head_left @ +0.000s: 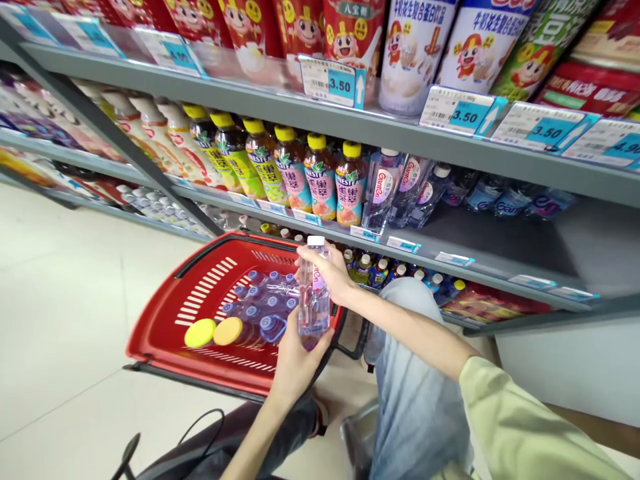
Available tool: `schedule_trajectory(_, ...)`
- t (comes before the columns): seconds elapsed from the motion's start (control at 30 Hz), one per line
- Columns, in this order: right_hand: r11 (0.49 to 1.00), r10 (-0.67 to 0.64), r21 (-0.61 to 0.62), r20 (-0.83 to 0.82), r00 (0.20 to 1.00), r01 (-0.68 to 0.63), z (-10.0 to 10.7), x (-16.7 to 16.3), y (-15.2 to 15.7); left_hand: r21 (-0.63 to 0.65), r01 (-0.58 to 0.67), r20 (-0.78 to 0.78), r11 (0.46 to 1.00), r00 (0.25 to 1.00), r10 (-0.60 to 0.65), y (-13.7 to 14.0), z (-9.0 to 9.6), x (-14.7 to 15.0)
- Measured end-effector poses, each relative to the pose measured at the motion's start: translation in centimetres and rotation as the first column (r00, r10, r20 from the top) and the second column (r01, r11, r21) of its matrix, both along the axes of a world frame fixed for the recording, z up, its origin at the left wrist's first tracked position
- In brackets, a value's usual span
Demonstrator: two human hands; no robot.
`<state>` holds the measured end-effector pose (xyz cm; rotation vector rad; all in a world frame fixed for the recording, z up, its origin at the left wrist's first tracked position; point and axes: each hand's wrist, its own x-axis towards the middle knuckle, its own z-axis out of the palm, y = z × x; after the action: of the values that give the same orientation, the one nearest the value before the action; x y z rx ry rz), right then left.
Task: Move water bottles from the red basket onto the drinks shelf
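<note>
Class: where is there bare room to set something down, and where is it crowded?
Free: the grey shelf, right of the clear white-capped bottles and before the rear bottles; the floor left of the red basket. Crowded: the tight row of yellow-capped bottles, and the blue-capped bottles packed in the basket.

Both hands (295, 357) around clear bottle (313, 303), red basket (163, 327), stocked shelves (480, 233)

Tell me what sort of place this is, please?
Probably a supermarket or other shop. Blue-and-white price labels run along the shelves, Nestea bottles stand in a row, and there's a red shopping basket.
</note>
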<state>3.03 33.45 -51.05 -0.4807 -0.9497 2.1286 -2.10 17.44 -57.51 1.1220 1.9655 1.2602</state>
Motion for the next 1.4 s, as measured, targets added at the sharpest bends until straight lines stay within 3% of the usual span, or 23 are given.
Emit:
schedule_trajectory(0.17, 0.992, -0.085, -0.091, 0.031, 0.996, 0.088, 0.1, 0.0, 0.7, 0.060, -0.015, 0.101, 0.998, 0.995, 0.009, -0.4, -0.6, 0.3)
schedule_trajectory(0.43, 0.983, -0.109, -0.148, 0.026, 0.994, 0.112, -0.4, 0.3, 1.2, 0.112, -0.107, 0.011, 0.988, 0.994, 0.107, -0.4, -0.4, 0.4)
schedule_trajectory(0.63, 0.981, -0.116, -0.155, 0.012, 0.993, 0.116, -0.4, 0.5, 1.4, 0.105, -0.115, 0.019, 0.988, 0.993, 0.114, -0.5, -0.3, 0.3)
schedule_trajectory(0.77, 0.981, -0.112, -0.160, 0.021, 0.993, 0.114, -0.5, 0.4, 1.4, 0.070, -0.101, 0.122, 0.992, 0.988, 0.092, -0.4, -0.4, 0.4)
schedule_trajectory(0.93, 0.979, -0.108, -0.170, 0.013, 0.994, 0.109, -0.9, 0.3, 1.5, 0.137, -0.101, 0.217, 0.985, 0.974, 0.070, 0.0, 0.0, 0.6)
schedule_trajectory(1.23, 0.984, -0.071, -0.166, 0.007, 0.997, 0.071, -0.7, 0.3, 1.4, 0.127, -0.116, 0.251, 0.985, 0.965, 0.081, -0.2, 0.5, 0.7)
schedule_trajectory(1.4, 0.969, 0.082, -0.224, -0.101, 0.992, -0.103, 0.4, 0.9, 1.9, 0.151, -0.088, 0.250, 0.985, 0.967, 0.048, -0.7, 0.5, 0.5)
